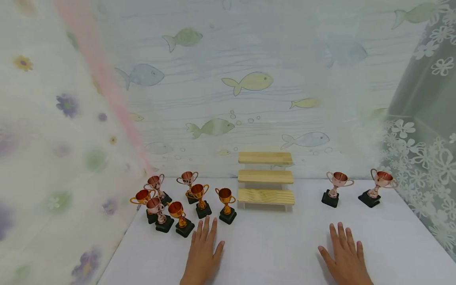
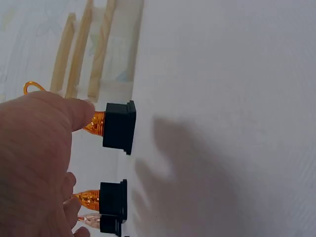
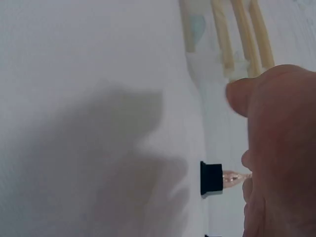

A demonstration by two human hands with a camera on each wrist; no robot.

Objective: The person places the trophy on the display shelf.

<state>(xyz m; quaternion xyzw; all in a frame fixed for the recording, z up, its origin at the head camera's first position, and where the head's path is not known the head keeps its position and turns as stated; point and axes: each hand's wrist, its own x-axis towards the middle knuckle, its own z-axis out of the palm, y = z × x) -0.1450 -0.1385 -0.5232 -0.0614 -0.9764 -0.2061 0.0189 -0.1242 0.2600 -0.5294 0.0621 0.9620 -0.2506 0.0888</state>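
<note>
My left hand (image 1: 203, 253) is held palm down with fingers extended, just in front of the left trophies. Nearest its fingertips are a gold trophy cup (image 1: 226, 202) and another gold cup (image 1: 199, 198), each on a black base. More gold and rose-coloured cups cluster farther left, such as a rose cup (image 1: 155, 208). My right hand (image 1: 346, 255), also palm down with spread fingers, holds nothing. Beyond it stand two rose trophy cups, one upright (image 1: 335, 186) and one (image 1: 379, 184) farther right. Both wrist views show shadows beneath the hands; the left thumb (image 2: 81, 112) overlaps a trophy from that angle.
A three-step wooden stand (image 1: 265, 196) is at the back middle of the white table (image 1: 270, 249). Behind hangs a fish-patterned curtain (image 1: 249, 111). A flowered curtain (image 1: 67, 158) borders the left side, and a lacy one (image 1: 427, 158) the right.
</note>
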